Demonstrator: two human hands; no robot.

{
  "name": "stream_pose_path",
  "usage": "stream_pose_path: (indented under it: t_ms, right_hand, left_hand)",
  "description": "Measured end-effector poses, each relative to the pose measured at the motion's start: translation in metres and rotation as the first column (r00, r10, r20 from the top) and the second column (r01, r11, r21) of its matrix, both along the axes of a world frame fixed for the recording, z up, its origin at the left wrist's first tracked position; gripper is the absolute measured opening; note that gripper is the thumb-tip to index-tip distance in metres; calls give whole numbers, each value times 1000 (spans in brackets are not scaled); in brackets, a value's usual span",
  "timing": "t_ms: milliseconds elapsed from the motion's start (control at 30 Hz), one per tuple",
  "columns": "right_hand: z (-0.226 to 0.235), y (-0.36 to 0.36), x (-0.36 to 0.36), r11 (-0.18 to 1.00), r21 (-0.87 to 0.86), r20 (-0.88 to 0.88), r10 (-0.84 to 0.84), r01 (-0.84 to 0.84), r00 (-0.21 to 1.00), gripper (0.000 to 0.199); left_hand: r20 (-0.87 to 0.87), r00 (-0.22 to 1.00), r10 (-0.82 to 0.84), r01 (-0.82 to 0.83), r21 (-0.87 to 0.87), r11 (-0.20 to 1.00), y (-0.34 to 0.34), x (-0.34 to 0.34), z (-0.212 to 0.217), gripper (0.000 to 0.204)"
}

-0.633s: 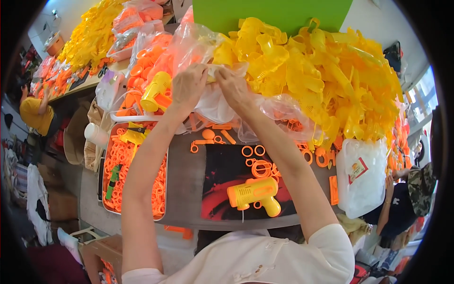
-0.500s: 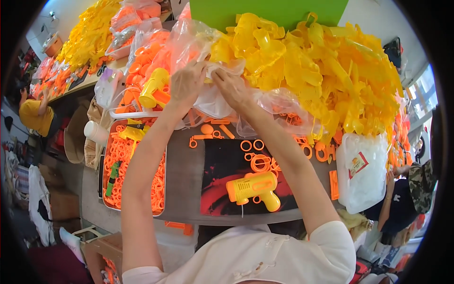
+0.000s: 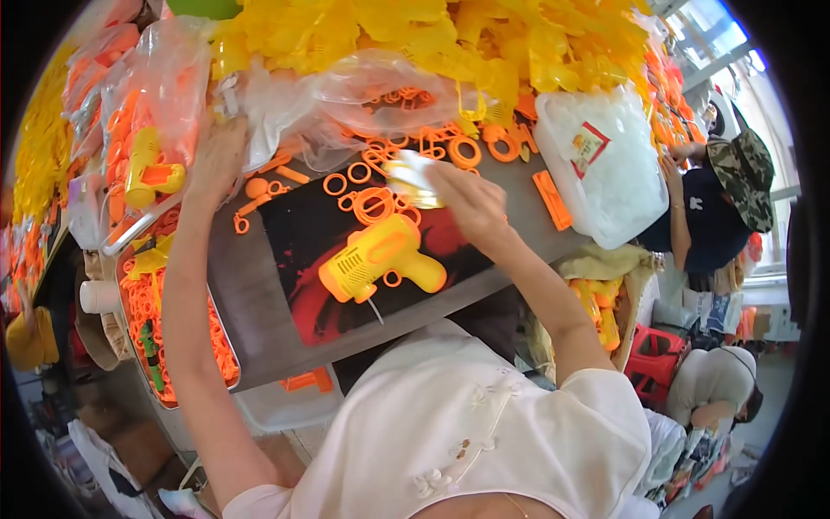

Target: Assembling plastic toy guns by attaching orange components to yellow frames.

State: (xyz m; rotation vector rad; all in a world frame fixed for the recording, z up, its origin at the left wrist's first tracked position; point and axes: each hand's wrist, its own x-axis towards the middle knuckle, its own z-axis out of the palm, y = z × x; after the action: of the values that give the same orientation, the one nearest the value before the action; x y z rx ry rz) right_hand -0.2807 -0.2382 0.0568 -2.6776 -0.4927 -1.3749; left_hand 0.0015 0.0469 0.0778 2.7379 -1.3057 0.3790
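My right hand [image 3: 474,201], smeared by motion, is closed on a small blurred white-and-yellow piece [image 3: 415,179] whose kind I cannot make out. It hangs above loose orange rings [image 3: 373,206] on the dark mat [image 3: 298,225]. My left hand [image 3: 216,160] reaches in at the clear plastic bags [image 3: 285,108], its fingertips blurred among the plastic, so its grip cannot be told. On the mat between my arms a yellow toy bubble gun [image 3: 389,255] with orange trim lies on its side, a thin wire or tube at its lower edge.
Yellow plastic shells [image 3: 501,43] heap up along the back. A box of small orange parts [image 3: 220,337] stands at left, beside a white cup [image 3: 98,297]. Right of the mat sit an orange bar [image 3: 552,200] and a white tub [image 3: 616,182]. Another person [image 3: 726,199] is at the far right.
My hands have parted: the right came back over the mat with the white-and-yellow piece, while the left stayed by the bags. The whole view has turned and shifted toward the right.
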Motion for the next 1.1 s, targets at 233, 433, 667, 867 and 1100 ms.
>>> stream_pose_path:
  t_ms: [233,433,667,867,1100]
  right_hand:
    - [-23,-75,-94,928,-39,-227,-368,370,902,40]
    - [-25,-81,-109,848,91,-499,-415,522,761,50]
    - [-19,-77,-109,798,254,-516,-366,546,774,39]
    - [-26,-76,-91,833,246,-490,-334,495,805,20]
    - [-33,-77,-92,812,313,-447,-331,492,831,11]
  left_hand:
    - [163,984,-68,93,-150,984,-12,-27,27,26]
    - [-358,934,-9,-162,-444,881,-45,-178,74,30]
    - [-485,874,28,-327,-545,772,-7,-281,-13,46]
    - [-558,830,-10,-389,-591,707,-11,-290,-30,45]
    - [-579,810,-92,-329,-580,745,-17,-277,-29,44]
